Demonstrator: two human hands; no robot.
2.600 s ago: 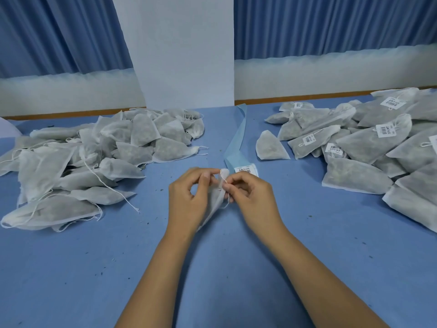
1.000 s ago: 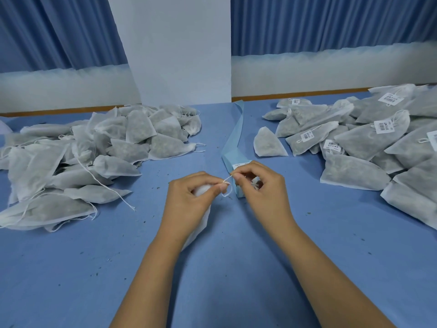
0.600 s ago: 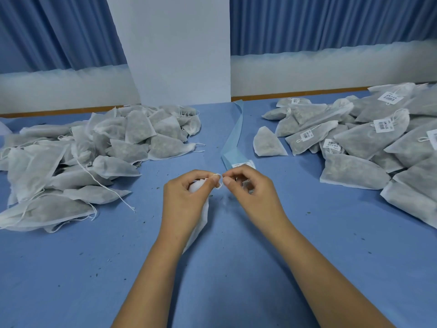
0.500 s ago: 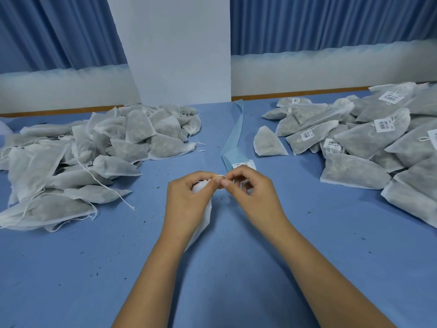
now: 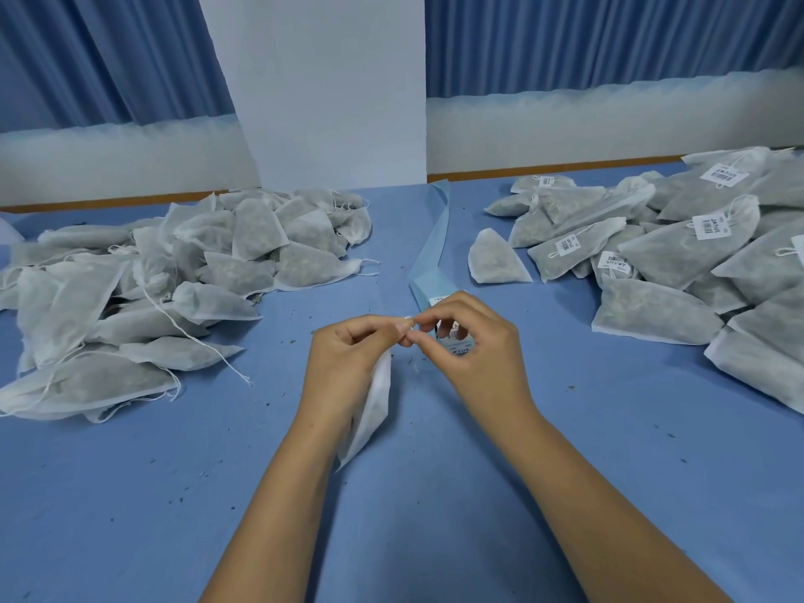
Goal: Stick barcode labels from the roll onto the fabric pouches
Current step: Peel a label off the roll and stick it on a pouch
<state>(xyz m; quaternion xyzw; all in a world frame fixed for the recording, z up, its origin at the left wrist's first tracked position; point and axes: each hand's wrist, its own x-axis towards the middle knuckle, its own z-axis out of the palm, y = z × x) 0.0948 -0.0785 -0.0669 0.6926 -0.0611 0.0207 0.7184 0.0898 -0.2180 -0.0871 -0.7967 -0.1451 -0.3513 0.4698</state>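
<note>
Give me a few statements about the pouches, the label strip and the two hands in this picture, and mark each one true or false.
1. The left hand holds a pouch that hangs below it. True.
2. The left pile of pouches shows barcode labels. False: no labels show there; the barcode labels show on the right pile.
3. The blue label strip lies on the table between the two piles. True.
4. The right hand lies flat on the table. False: it is raised, its fingertips pinching at the top of the pouch, next to the left hand's fingertips.
</note>
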